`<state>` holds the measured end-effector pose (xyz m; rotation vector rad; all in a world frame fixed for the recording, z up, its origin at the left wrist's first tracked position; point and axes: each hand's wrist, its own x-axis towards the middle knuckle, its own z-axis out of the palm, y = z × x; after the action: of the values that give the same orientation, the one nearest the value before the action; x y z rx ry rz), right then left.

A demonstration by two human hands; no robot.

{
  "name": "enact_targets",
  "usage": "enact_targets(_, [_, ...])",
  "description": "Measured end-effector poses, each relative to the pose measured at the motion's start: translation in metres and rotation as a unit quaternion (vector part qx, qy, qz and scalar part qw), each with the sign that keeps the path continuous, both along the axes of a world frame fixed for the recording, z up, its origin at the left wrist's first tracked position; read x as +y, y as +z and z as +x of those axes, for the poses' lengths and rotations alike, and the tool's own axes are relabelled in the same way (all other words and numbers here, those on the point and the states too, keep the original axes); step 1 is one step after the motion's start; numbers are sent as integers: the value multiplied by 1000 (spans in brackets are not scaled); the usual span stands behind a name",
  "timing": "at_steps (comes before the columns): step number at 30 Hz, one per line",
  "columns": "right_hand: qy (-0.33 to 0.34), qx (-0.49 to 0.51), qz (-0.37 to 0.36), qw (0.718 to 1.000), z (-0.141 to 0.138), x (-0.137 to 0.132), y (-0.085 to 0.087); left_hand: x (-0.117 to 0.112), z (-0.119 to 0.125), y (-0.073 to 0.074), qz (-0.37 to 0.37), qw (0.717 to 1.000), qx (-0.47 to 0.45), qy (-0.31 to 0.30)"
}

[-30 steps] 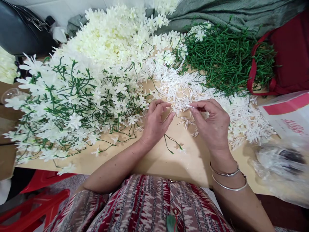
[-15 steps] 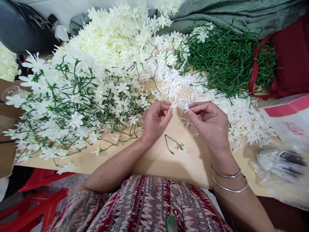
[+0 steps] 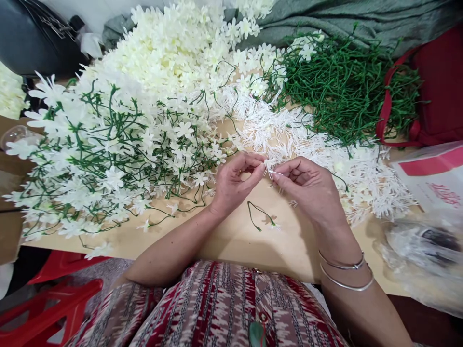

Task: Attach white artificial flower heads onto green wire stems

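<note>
Just above the table, my left hand [image 3: 235, 184] pinches a small white artificial flower [image 3: 268, 164] between thumb and fingertips. My right hand [image 3: 307, 188] is closed at the fingertips on a thin white stamen piece [image 3: 276, 173], which meets the flower. The fingers partly hide both small parts. Behind the right hand a green stem [image 3: 340, 180] sticks out; whether the hand holds it I cannot tell. Below the hands, a bent green stem with a white tip [image 3: 257, 215] lies on the table [image 3: 246, 246].
To the left is a heap of white flowers on green stems [image 3: 108, 149], with loose white petals [image 3: 170, 53] behind. White stamens [image 3: 267, 127] spread across the middle. Bare green stems [image 3: 347, 86] lie back right, beside a red bag [image 3: 439, 86]. Plastic wrapping [image 3: 427, 255] sits at right.
My two hands have come together: the flower in the left hand has moved right and now meets the white stamen piece in the right. A green stem now shows behind my right hand.
</note>
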<state>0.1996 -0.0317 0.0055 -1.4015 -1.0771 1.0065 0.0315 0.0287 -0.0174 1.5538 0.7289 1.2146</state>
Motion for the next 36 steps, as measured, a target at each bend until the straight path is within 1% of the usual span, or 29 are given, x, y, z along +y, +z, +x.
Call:
enact_targets(5, [-13, 13, 11, 1000, 0, 0, -1, 0, -2, 3, 15, 999, 23, -19])
enact_targets(10, [-67, -1, 15, 998, -4, -2, -1, -2, -2, 2, 27, 999, 39, -19])
enact_targets(12, [-81, 9, 15, 997, -7, -3, 0, -2, -1, 2, 47, 998, 50, -10])
enact_targets(15, [-96, 22, 15, 995, -15, -3, 4, -1, -2, 5, 102, 992, 75, 10])
enact_targets(18, [-116, 12, 24, 993, -22, -4, 5, -1, -2, 7, 152, 982, 105, 24])
enact_targets(20, [-130, -1, 38, 991, -24, -4, 5, -2, -1, 7, 161, 981, 104, 23])
enact_targets(21, [-132, -9, 45, 990, -25, -4, 4, -2, -1, 6, 147, 985, 92, 18])
enact_targets(22, [-130, -15, 49, 990, -25, -4, 3, -3, 0, 4, 118, 990, 74, 12])
enact_targets(24, [-122, -16, 52, 991, -26, -4, 1, -4, 0, 1, 32, 999, 28, -7])
enact_targets(26, [-114, -4, 53, 992, -26, -4, 1, -3, 1, -2, -52, 998, -13, -27])
enact_targets(27, [-112, 3, 52, 992, -27, -4, 1, -2, 1, -3, -81, 996, -28, -36])
enact_targets(29, [-111, 10, 49, 993, -26, -4, 2, 1, 2, -4, -116, 991, -48, -47])
enact_targets(31, [-127, -4, 51, 991, -22, -4, 3, 4, 1, -3, -142, 987, -60, -44])
enact_targets(32, [-144, -23, 62, 987, -20, -4, 3, 6, 1, -3, -154, 985, -64, -37])
enact_targets(34, [-179, -95, 102, 974, -15, -4, 4, 8, 0, -1, -176, 982, -67, -18])
enact_targets(36, [-187, -185, 151, 953, -12, -4, 4, 8, -1, 1, -193, 979, -67, 5])
